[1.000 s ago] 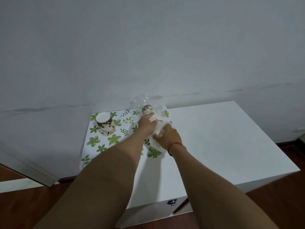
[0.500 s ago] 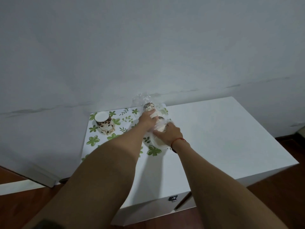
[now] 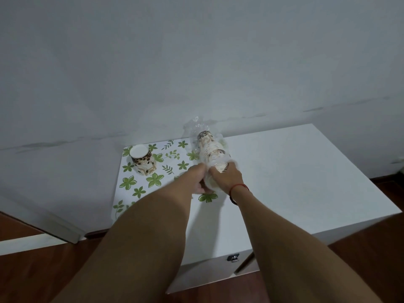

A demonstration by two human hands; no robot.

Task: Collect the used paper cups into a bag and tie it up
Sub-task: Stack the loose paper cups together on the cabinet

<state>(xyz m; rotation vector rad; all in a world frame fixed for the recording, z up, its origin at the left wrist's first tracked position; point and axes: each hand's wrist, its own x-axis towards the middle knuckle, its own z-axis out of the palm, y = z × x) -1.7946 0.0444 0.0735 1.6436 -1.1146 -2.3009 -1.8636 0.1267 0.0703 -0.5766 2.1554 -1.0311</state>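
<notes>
A stack of brown-patterned paper cups [image 3: 210, 149] lies inside a clear plastic bag [image 3: 194, 127], its far end pointing to the wall. My left hand [image 3: 196, 179] and my right hand [image 3: 227, 176] both grip the near end of the bag around the stack's open rim. A second small stack of the same cups [image 3: 143, 159] stands upside down on the leaf-print mat [image 3: 166, 171], to the left of my hands and apart from them.
The white cabinet top [image 3: 295, 171] runs to the right of the mat and stands against the grey wall [image 3: 196, 62]. A latch [image 3: 233, 258] sits on the cabinet's front. Brown wood floor [image 3: 43, 270] lies below and to the left.
My left hand has slid down the bagged stack from its middle to the near end, beside my right hand. The stack now shows more of its length.
</notes>
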